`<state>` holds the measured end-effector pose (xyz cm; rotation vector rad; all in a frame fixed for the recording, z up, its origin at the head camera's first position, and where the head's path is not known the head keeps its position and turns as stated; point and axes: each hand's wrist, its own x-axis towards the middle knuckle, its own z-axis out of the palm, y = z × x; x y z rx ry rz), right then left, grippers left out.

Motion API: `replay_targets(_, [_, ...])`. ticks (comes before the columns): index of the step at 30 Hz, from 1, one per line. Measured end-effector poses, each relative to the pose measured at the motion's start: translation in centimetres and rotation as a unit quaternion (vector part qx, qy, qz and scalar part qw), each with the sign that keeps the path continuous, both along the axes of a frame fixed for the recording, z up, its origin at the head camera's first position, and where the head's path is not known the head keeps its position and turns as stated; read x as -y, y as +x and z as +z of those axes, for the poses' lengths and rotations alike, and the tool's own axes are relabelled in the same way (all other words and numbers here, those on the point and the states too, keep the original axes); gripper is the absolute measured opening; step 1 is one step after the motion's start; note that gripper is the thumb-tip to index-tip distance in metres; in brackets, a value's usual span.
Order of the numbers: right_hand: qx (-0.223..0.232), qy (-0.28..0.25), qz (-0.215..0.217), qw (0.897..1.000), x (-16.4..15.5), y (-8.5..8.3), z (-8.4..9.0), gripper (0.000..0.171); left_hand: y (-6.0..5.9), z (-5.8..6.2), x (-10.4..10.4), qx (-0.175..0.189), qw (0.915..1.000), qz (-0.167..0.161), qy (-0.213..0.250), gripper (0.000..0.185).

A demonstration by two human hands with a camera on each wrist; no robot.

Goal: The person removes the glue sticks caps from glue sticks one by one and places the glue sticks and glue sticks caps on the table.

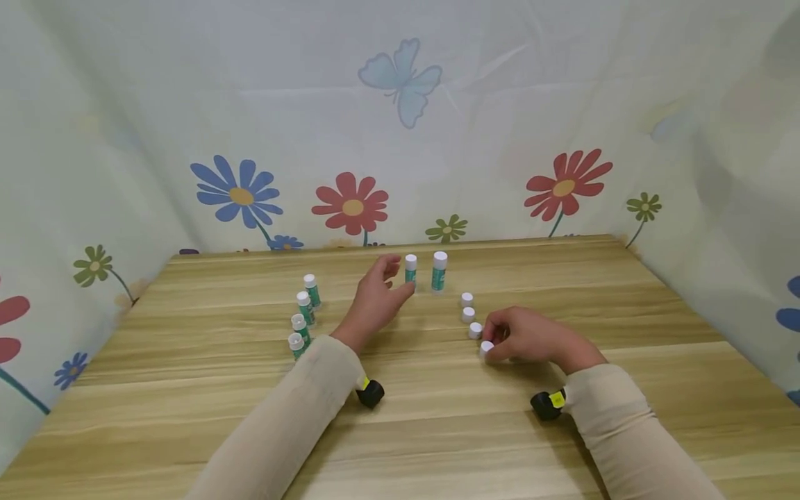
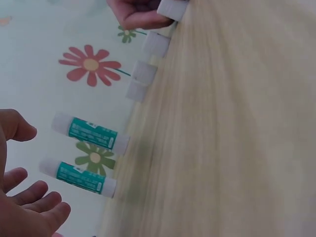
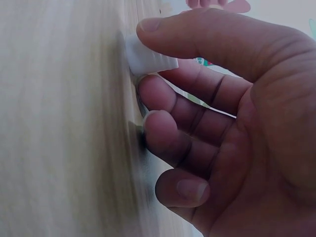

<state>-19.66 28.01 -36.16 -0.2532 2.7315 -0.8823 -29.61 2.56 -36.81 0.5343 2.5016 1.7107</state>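
My right hand (image 1: 528,335) pinches a small white cap (image 1: 486,348) between thumb and fingers, right at the tabletop. In the right wrist view the thumb lies over this ribbed cap (image 3: 148,57), while the other fingers curl below. Three more white caps (image 1: 468,314) stand in a row beyond it. My left hand (image 1: 375,298) has its fingers spread beside an upright glue stick (image 1: 410,272) with a green label and white cap. The left wrist view shows a gap between that hand (image 2: 29,197) and the stick. A second capped glue stick (image 1: 439,272) stands just to its right.
Several green-labelled glue sticks (image 1: 300,326) stand in a line left of my left forearm; the nearer ones show hollow tops. The wooden table (image 1: 437,430) ends at a flower-print cloth (image 1: 475,139) behind and at both sides. Each wrist carries a small black camera (image 1: 370,394).
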Motion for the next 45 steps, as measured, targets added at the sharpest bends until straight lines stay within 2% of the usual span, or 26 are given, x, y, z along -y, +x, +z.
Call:
replay_targets(3, [0.0, -0.003, -0.001, 1.0, 0.1, 0.0, 0.0, 0.019, -0.9, -0.3, -0.2, 0.003, 1.0, -0.005, 0.003, 0.06])
replay_targets(10, [-0.002, -0.005, -0.002, 1.0, 0.5, 0.0, 0.2, 0.02, -2.8, -0.8, -0.4, 0.046, 0.9983, -0.015, 0.033, 0.052])
replay_targets(18, [-0.006, -0.006, -0.003, 1.0, 0.7, -0.1, 0.3, 0.02, -4.1, -1.3, -1.0, 0.047, 0.9963, -0.02, 0.069, 0.04])
replay_targets(26, [-0.01, -0.006, 0.004, 1.0, 0.6, -0.1, 0.5, 0.021, -4.3, -1.6, -1.7, 0.041, 0.9951, -0.011, 0.089, 0.033])
replay_targets(31, [-0.003, -0.006, 0.0, 1.0, 0.6, -0.2, 0.6, 0.021, -4.3, -2.0, -1.9, 0.049, 0.9937, -0.015, 0.1, 0.032])
replay_targets(45, [0.012, -0.002, -0.002, 1.0, 0.0, 0.1, 0.0, 0.025, -3.6, -2.5, -2.2, 0.06, 0.992, -0.019, 0.11, 0.031])
